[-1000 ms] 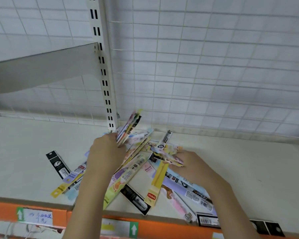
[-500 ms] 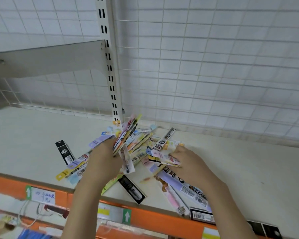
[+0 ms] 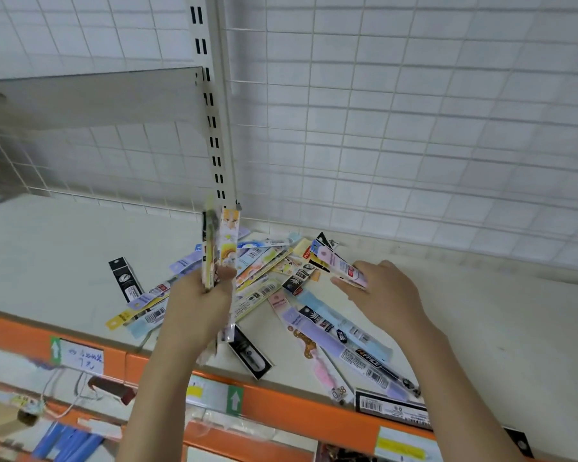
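Observation:
A loose pile of long, flat pen packets (image 3: 267, 271) in many colours lies on the white shelf (image 3: 481, 328). My left hand (image 3: 197, 308) grips a bundle of packets (image 3: 219, 248) that stands upright above the pile. My right hand (image 3: 384, 295) pinches a pink packet (image 3: 339, 266) just above the pile's right side, with a black packet lying against it. More packets, among them a long blue-and-black one (image 3: 357, 348), fan out toward the shelf's front edge.
The shelf has an orange front strip (image 3: 281, 405) with price labels (image 3: 80, 356). A wire grid back wall (image 3: 397, 145) and a slotted upright post (image 3: 211, 111) stand behind. A grey bracket (image 3: 87, 98) juts out at upper left. A lower shelf holds blue items (image 3: 67, 441).
My left hand has turned its bundle from a slant to upright and raised it. My right hand has picked a pink packet off the pile and moved right.

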Demonstrator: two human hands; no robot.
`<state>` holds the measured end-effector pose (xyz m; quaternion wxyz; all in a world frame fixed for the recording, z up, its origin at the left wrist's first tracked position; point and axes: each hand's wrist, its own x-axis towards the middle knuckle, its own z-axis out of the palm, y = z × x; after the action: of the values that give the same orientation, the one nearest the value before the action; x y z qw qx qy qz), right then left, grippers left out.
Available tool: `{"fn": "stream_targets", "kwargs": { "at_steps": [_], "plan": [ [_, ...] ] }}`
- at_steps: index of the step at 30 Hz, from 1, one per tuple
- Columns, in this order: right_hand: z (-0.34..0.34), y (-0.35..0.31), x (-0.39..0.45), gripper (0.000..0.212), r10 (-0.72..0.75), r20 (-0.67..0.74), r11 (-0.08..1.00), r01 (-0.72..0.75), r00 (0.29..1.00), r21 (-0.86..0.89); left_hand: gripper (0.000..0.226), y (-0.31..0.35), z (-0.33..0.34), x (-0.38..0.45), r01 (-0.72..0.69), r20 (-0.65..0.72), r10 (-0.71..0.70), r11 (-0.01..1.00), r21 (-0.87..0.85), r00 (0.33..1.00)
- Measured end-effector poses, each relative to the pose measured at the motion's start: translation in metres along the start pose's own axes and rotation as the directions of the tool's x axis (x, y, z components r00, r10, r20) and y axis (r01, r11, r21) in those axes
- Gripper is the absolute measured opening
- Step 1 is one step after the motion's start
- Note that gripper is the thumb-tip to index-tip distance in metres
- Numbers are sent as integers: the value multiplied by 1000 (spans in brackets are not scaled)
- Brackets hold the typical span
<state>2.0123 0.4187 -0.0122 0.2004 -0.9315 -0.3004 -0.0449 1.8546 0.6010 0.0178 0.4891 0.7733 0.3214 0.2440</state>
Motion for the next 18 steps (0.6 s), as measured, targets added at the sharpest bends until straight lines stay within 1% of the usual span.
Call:
{"fn": "stream_targets", "kwargs": {
  "at_steps": [2, 3, 5, 6, 7, 9, 11, 13, 15, 16, 18],
  "plan": [
    [2, 1, 11, 39, -56, 19, 998, 56, 998, -25, 15, -2, -2, 2, -9, -37, 9, 1000, -3, 999],
    [3, 0, 17, 35, -75, 36, 997, 75, 997, 6, 16, -4, -3, 3, -36, -47, 37, 999, 30, 998],
    [2, -3, 27, 22, -87, 75, 993, 81, 993, 82, 22, -8, -6, 6, -86, -70, 92, 992, 93, 993],
    [2, -5, 32, 14, -103, 85, 991, 96, 991, 90, 23, -10, -8, 7, -103, -85, 112, 990, 98, 990],
    [2, -8, 37, 10, -124, 90, 990, 118, 988, 72, 21, -12, -10, 8, -117, -99, 126, 989, 90, 987],
    [4, -12, 46, 12, -151, 103, 988, 148, 983, 36, 15, -14, -13, 9, -124, -110, 132, 989, 75, 985],
    [6, -17, 54, 18, -138, 129, 990, 139, 982, -2, 13, -15, -16, 10, -105, -105, 112, 992, 65, 988],
    [10, -22, 61, 32, -129, 185, 986, 146, 974, -83, 17, -14, -19, 11, -84, -109, 89, 995, 44, 990],
    [14, -26, 65, 44, -121, 246, 976, 160, 962, -145, 26, -12, -21, 11, -80, -116, 83, 996, 28, 990],
    [17, -27, 66, 45, -118, 266, 975, 162, 957, -152, 30, -12, -22, 11, -79, -119, 82, 996, 30, 990],
    [23, -27, 67, 39, -104, 278, 975, 153, 955, -162, 32, -12, -22, 13, -60, -110, 66, 997, 55, 992]
  ]
}}
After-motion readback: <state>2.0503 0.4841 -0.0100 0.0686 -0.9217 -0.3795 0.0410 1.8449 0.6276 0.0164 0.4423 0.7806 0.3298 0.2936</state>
